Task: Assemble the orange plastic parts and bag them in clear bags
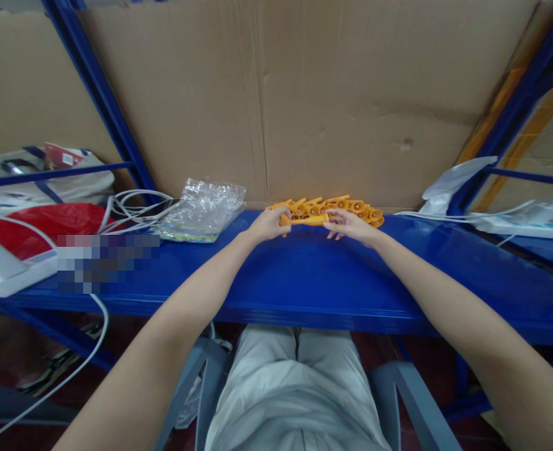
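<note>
Between my hands is a yellow-orange plastic tube-like piece with a ribbed, narrower section, lying sideways; I cannot tell its exact kind. My left hand is closed around its left end, fingers wrapped over it. At the other end, the fingers of my right hand pinch the smoother part, with the lower fingers curled loosely beneath. Just behind both hands lies a pile of similar yellow-orange plastic pieces, several with round, cup-like open ends facing me. My hands hide part of this pile.
The blue tabletop runs up to a cardboard wall. Clear plastic bags lie left of the hands, beside white cables and a red bag. A white power strip sits at right, near blue rack posts.
</note>
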Demonstrator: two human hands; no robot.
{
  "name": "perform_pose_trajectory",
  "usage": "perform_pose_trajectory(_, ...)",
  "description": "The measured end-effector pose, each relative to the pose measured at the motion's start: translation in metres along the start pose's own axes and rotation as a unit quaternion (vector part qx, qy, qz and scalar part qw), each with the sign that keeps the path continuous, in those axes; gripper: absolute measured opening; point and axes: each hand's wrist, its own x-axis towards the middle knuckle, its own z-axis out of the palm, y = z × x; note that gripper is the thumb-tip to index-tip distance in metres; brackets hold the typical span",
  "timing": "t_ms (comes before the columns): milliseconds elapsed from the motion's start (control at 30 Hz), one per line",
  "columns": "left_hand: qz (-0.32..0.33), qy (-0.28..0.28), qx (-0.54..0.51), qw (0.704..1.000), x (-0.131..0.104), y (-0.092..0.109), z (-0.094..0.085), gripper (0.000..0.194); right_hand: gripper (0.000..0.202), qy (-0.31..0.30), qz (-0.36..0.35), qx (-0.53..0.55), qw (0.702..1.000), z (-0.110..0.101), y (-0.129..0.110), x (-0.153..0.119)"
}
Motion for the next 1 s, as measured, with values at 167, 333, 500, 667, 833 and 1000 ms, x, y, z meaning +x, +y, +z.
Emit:
perform_pose_trajectory(167, -0.004, 0.000, -0.008, 1.000, -0.001, 0.004, -0.003, 0.024, 0.030, 0.006, -0.035, -0.005, 0.999, -0.003, 0.005, 0.004)
perform_pose_trajectory(333, -0.007, 0.008, -0.021, 1.000, -0.002, 0.009, -0.007, 0.024, 0.018, -0.002, -0.031, -0.008, 0.999, -0.005, 0.001, 0.001)
perform_pose_trajectory(500, 0.005, 0.021, -0.013, 1.000, -0.003, 0.010, -0.007, 0.022, 0.037, -0.028, -0.044, -0.015, 0.999, -0.004, 0.000, 0.000)
perform_pose_trajectory(667, 0.020, 0.032, -0.001, 0.999, -0.002, 0.010, -0.004, 0.024, 0.056, -0.030, 0.001, -0.002, 1.000, -0.001, -0.001, 0.000)
perform_pose_trajectory(833, 0.018, 0.028, 0.006, 0.999, -0.003, 0.010, -0.004, 0.024, 0.054, -0.012, 0.044, 0.006, 0.999, 0.004, -0.007, -0.003)
perform_pose_trajectory(1000, 0.020, 0.027, -0.004, 0.999, -0.003, 0.010, -0.004, 0.024, 0.059, -0.016, 0.058, 0.004, 0.998, 0.006, -0.008, -0.002)
